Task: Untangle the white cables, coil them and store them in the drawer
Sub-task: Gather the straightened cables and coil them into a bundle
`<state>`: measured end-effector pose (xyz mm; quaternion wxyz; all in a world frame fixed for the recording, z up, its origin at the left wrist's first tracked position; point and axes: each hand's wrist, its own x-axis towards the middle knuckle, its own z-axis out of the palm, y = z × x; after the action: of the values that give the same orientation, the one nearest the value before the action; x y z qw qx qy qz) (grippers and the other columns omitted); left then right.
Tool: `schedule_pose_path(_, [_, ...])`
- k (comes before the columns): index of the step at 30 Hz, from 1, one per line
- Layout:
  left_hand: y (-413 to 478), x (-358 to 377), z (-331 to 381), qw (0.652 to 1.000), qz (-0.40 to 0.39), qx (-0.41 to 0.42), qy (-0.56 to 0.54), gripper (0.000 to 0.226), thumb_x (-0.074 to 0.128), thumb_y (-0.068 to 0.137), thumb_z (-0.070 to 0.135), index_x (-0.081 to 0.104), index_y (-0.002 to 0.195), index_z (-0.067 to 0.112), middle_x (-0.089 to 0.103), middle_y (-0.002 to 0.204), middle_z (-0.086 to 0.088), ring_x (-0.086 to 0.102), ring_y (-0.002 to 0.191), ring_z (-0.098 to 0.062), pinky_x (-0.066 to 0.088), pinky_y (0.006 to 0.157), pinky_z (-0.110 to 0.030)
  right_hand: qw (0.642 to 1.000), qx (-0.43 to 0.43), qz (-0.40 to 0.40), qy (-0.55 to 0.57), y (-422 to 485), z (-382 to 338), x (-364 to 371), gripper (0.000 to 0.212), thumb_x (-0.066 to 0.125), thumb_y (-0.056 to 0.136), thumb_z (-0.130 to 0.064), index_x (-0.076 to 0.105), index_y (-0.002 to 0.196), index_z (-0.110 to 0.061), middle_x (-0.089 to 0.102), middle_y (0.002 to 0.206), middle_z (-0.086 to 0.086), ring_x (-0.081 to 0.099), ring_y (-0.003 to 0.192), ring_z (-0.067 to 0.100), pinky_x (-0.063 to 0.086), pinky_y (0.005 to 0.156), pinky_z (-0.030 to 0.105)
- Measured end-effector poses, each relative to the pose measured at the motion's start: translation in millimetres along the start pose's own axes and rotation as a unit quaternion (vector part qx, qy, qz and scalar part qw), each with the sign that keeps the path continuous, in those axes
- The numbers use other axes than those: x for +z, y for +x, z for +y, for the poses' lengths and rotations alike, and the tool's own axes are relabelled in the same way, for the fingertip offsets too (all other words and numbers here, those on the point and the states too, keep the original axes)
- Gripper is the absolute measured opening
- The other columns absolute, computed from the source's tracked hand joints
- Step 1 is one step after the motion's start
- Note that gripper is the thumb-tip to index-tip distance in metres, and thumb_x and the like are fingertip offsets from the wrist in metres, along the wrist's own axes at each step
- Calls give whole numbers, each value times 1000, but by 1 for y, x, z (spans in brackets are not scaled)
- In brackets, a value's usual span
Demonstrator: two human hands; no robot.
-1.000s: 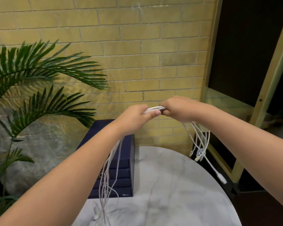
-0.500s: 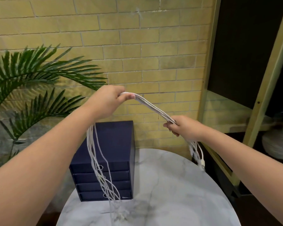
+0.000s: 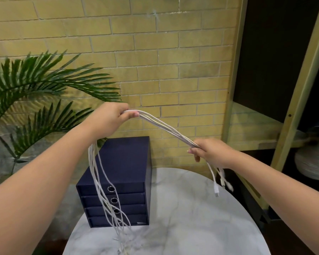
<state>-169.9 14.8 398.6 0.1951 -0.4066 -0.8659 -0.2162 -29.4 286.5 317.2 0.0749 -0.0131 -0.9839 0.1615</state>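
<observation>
1. Above the round white marble table (image 3: 191,208), both bare hands hold one bundle of thin white cables (image 3: 166,127) in the air.
2. The left hand (image 3: 110,120) is the higher one. Its fingers and thumb are curled round the bundle, and the thumb tip presses on the strands from below.
3. The right hand (image 3: 210,153) is lower and further right, with its fingers closed round the same strands.
4. A second ago the two hands met at one level, almost touching. They are now well apart, and the cables slope down in a loose span from left hand to right.
5. Compared with half a second ago the pose is much the same, though the gap between the hands is slightly wider.
6. Below the right hand, short tails with plugs hang off the table edge. They hang shorter than they did a second ago.
7. Below the left hand, long strands drop across the front of the dark navy four-drawer box (image 3: 125,159), and their ends lie in a loose heap on the marble.
8. The box stands at the back left of the table, its drawers flush, each with a ring pull.
9. Behind are a yellow brick wall (image 3: 155,52) and a green palm plant (image 3: 35,83).
</observation>
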Motion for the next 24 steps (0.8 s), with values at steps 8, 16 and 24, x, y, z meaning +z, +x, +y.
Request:
schedule_pose_path(8, [-15, -11, -28, 999, 8, -36, -7, 45, 45, 94, 50, 54, 73, 11, 50, 63, -7, 45, 59, -24, 34, 55, -35, 995, 9, 17, -100, -14, 30, 23, 19, 36, 99, -41, 40, 95, -23, 48, 71, -6, 49, 71, 22, 36, 60, 37])
schedule_pose_path(16, [-29, 0, -54, 996, -49, 2, 71, 58, 32, 84, 69, 55, 76, 16, 55, 64, -5, 52, 61, -21, 38, 55, -37, 988, -11, -23, -150, -16, 33, 10, 24, 36, 100, -41, 47, 102, -20, 60, 84, 1, 55, 76, 20, 46, 68, 38])
schedule_pose_path(24, [-55, 45, -88, 986, -49, 50, 153, 54, 4, 80, 77, 35, 71, 34, 48, 64, 9, 46, 60, -12, 30, 52, -33, 990, 17, -80, -110, -11, 33, -10, 19, 38, 100, -37, 51, 94, -26, 57, 80, 0, 52, 73, 16, 43, 65, 33])
